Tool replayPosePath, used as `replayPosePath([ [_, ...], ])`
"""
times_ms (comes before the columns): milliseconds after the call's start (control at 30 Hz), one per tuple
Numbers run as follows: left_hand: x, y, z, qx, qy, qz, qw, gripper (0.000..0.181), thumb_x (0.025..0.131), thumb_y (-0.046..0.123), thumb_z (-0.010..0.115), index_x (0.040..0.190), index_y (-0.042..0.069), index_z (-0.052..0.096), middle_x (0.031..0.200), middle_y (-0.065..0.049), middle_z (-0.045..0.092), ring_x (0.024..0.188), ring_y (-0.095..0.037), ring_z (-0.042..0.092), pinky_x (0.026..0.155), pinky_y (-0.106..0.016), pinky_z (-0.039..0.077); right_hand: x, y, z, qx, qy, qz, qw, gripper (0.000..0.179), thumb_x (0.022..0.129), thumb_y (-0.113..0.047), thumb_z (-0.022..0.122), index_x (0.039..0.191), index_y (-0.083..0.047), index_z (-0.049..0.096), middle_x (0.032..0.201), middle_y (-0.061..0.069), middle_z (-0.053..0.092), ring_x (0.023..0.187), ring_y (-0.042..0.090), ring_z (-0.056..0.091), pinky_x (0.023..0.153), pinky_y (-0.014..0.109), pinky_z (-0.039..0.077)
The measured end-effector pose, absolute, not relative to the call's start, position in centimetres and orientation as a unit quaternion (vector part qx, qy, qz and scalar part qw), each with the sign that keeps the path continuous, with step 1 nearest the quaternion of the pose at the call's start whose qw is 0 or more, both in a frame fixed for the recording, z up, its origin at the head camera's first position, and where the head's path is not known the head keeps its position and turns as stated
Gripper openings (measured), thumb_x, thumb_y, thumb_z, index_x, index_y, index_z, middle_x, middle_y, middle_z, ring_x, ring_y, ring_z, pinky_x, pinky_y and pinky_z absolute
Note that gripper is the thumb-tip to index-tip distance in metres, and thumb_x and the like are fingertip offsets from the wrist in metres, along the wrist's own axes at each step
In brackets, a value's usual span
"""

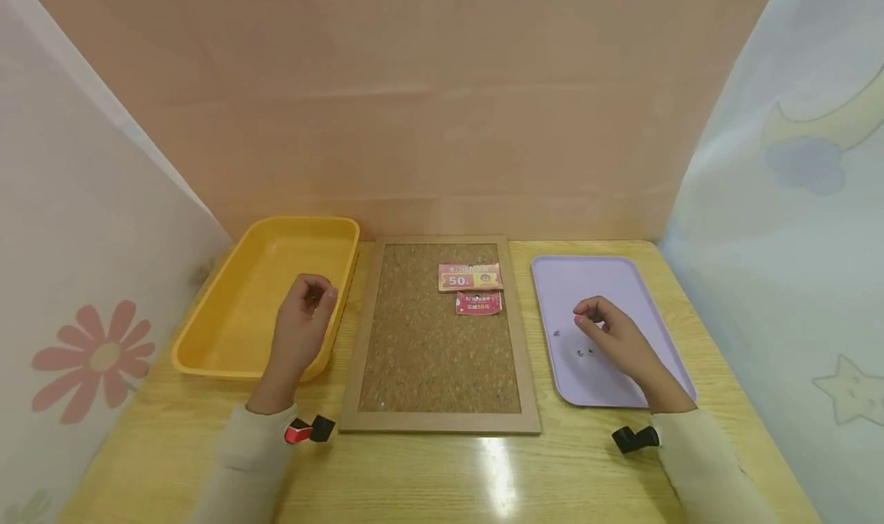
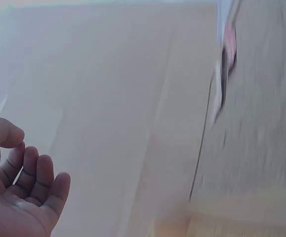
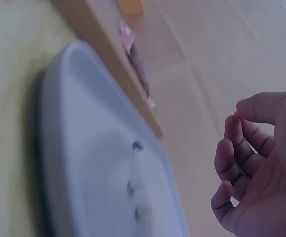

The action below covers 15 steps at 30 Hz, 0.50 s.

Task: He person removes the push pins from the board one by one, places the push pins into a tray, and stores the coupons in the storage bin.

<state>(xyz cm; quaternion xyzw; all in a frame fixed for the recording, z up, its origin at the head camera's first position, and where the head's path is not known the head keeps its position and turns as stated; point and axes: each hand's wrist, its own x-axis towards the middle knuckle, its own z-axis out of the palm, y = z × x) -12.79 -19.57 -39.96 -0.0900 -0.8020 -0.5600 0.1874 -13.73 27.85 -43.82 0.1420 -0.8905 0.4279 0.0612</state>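
My left hand [image 1: 302, 321] hovers over the right rim of the yellow tray [image 1: 255, 263], fingers loosely curled, thumb tip close to the index finger; nothing shows between them. Above the lilac tray [image 1: 580, 275] hangs my right hand [image 1: 611, 336], thumb and index fingertips together, with no object visible there. Several thumbtacks [image 3: 137, 146] with pale metal points lie in that tray. Between the hands is a wood-framed cork board [image 1: 435, 363]. At its upper right are a pink and yellow coupon [image 1: 456, 280] and, just below, a smaller red-pink coupon [image 1: 476, 306].
The trays and board stand side by side on a wood-grain table [image 1: 414, 478]. A peach-coloured backdrop [image 1: 442, 110] rises behind them. Printed pale sheets [image 1: 90, 225] close off the left and right sides.
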Motion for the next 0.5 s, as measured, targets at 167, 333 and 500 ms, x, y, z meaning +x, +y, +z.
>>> replayPosePath([
  [167, -12.4, -15.2, -39.6, -0.132, -0.802, -0.570, 0.121, 0.010, 0.099, 0.002, 0.054, 0.106, -0.002, 0.050, 0.097, -0.010, 0.051, 0.086, -0.019, 0.048, 0.076, -0.021, 0.043, -14.1, 24.6, -41.4, 0.162, -0.865, 0.468, 0.079, 0.021, 0.098, -0.005, 0.056, 0.116, 0.006, 0.054, 0.095, 0.015, 0.059, 0.083, 0.017, 0.051, 0.070, 0.027, 0.037],
  [333, -12.9, -12.0, -39.8, -0.158, -0.797, -0.577, 0.078, 0.013, 0.099, 0.008, 0.056, 0.109, 0.002, 0.051, 0.101, -0.011, 0.052, 0.094, -0.024, 0.050, 0.084, -0.031, 0.044, -16.1, 22.9, -42.1, 0.176, -0.853, 0.481, 0.102, 0.028, 0.098, -0.009, 0.057, 0.125, -0.001, 0.053, 0.101, 0.010, 0.057, 0.091, 0.014, 0.050, 0.072, 0.027, 0.038],
  [500, -13.8, -10.0, -40.3, -0.153, -0.806, -0.571, 0.040, 0.016, 0.100, 0.017, 0.057, 0.110, 0.005, 0.054, 0.106, -0.007, 0.055, 0.099, -0.022, 0.053, 0.088, -0.038, 0.047, -17.2, 21.1, -42.1, 0.196, -0.847, 0.482, 0.107, 0.032, 0.099, -0.017, 0.057, 0.129, -0.006, 0.052, 0.111, 0.007, 0.056, 0.099, 0.016, 0.049, 0.077, 0.034, 0.039],
])
